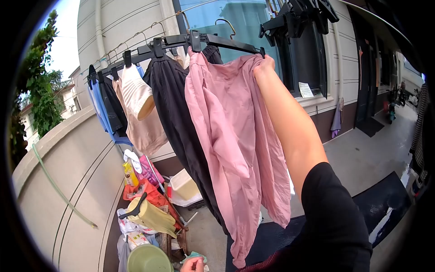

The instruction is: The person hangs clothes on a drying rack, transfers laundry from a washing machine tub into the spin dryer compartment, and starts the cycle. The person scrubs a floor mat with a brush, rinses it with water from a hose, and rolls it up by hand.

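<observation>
**Pink Garment in Hand Beneath the Hanger**

A round, olive-green plastic basin (149, 263) sits just left of the person's left hand (193, 264), whose fingers look curled at the lower edge of view; whether they pinch anything cannot be told. Well above those fingers hangs a gathered black cloth garment (174, 104). Next to it, left of and below the right fingers, a dusty-pink cloth garment (231, 118) drapes from a black plastic clip hanger (231, 44). The right hand (265, 64) appears to pinch its top right corner just under the end clip (263, 52), fingertips hidden. Good handling likely calls for a level top edge, supported weight and no tugging against the clip. The pink garment's long axis runs nearly vertical, its loose ends pointing down from the right fingers.
</observation>
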